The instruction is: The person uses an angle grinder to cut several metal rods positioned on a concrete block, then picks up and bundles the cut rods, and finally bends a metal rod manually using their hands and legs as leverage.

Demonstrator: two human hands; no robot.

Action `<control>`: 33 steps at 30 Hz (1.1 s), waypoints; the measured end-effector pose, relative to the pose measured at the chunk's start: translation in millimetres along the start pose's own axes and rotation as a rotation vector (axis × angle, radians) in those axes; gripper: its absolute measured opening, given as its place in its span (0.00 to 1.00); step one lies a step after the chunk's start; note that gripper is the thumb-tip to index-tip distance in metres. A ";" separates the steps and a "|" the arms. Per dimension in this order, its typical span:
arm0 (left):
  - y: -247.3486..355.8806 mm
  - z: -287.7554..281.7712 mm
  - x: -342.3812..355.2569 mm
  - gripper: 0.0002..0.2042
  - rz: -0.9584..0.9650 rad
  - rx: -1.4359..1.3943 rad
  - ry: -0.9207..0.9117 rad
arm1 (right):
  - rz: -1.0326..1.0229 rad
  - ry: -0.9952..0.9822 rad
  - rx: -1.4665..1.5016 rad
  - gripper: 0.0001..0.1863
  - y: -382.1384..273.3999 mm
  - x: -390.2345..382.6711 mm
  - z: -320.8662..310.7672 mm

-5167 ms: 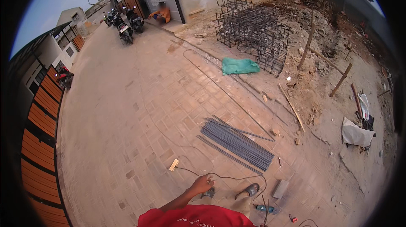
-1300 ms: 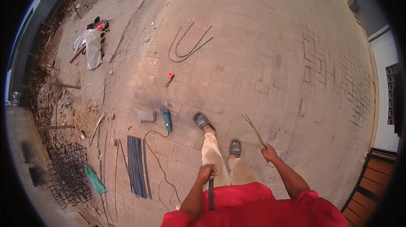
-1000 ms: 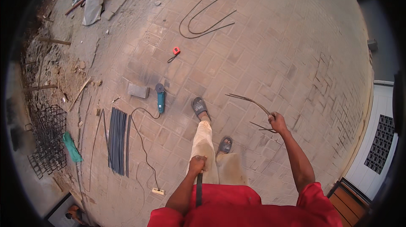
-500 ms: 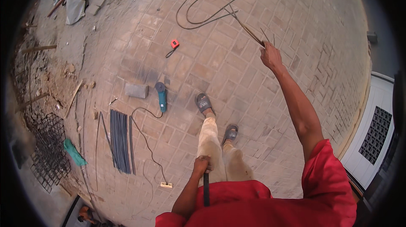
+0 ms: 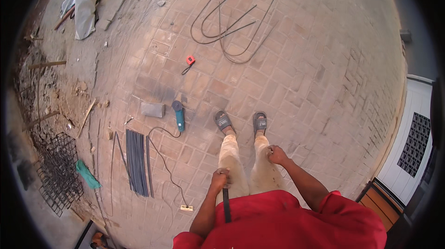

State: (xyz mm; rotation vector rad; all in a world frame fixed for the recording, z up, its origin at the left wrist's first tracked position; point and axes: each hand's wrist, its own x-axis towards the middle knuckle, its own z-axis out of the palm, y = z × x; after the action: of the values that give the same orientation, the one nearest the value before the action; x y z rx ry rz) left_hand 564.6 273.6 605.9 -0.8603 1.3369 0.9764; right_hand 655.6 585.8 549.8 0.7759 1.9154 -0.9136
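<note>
My left hand point(image 5: 219, 179) is closed on a black strap point(image 5: 226, 206) that hangs by my red shirt, in front of my left thigh. Over my right thigh, my right hand point(image 5: 278, 155) has its fingers curled in on the light trouser leg point(image 5: 265, 168). Ahead on the brick paving lie several U-bent metal rods point(image 5: 241, 59), some crossing each other. A red tape measure point(image 5: 190, 60) with a dark wrist loop lies nearer. Left of my feet rests a teal angle grinder point(image 5: 179, 118), its cord running back to a pale socket block point(image 5: 187, 207).
A grey block point(image 5: 153, 109) sits beside the grinder. Straight dark rods point(image 5: 136, 163) lie bundled to the left, with a heap of wire mesh point(image 5: 58, 170) and green cloth point(image 5: 87, 175) beyond. A white sack point(image 5: 85, 12) is at the far left, a white door point(image 5: 410, 147) on the right.
My right hand has let go of the bent rods, which now lie on the paving, and has come back to my thigh. My right foot has stepped forward. The left hand keeps its hold.
</note>
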 end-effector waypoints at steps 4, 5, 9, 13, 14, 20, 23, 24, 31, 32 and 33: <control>0.4 11.4 -3.0 0.18 0.020 0.023 0.009 | 0.126 0.209 0.048 0.21 55.8 -4.1 -56.6; 0.4 16.3 -1.8 0.17 0.033 0.011 0.012 | 0.121 0.208 0.050 0.21 68.2 -0.4 -71.3; 6.5 44.4 0.4 0.17 0.096 -0.026 0.056 | 0.087 0.323 0.190 0.19 104.0 18.8 -111.9; 21.7 57.5 5.6 0.18 0.227 0.133 0.185 | -0.041 0.287 0.256 0.18 72.8 26.9 -134.7; 53.0 77.5 -12.8 0.19 0.268 0.103 0.181 | -0.032 0.300 0.263 0.18 74.7 26.0 -144.8; 202.2 155.8 -105.5 0.22 0.729 0.060 0.118 | -0.045 0.187 0.280 0.18 89.3 27.9 -186.6; 267.4 186.5 -168.8 0.27 0.951 -0.110 -0.080 | 0.032 0.137 0.109 0.17 131.9 47.6 -202.0; 285.3 188.8 -187.1 0.29 0.982 -0.198 -0.175 | 0.044 0.139 0.054 0.17 141.3 51.3 -205.7; 396.0 181.0 -180.2 0.47 1.189 -0.393 -0.748 | 0.174 0.115 0.064 0.16 136.8 114.4 -269.8; 406.5 178.6 -164.2 0.46 1.344 -0.362 -0.758 | 0.171 0.138 0.083 0.17 135.7 126.8 -275.0; 406.6 174.7 -143.0 0.46 1.411 -0.359 -0.710 | 0.123 0.133 0.108 0.17 103.3 144.2 -273.0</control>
State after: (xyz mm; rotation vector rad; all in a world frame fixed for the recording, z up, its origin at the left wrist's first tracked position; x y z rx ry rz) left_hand 255.3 575.9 776.9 0.3931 1.0083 2.3614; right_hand 556.5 890.6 492.6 1.0296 1.9202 -0.9147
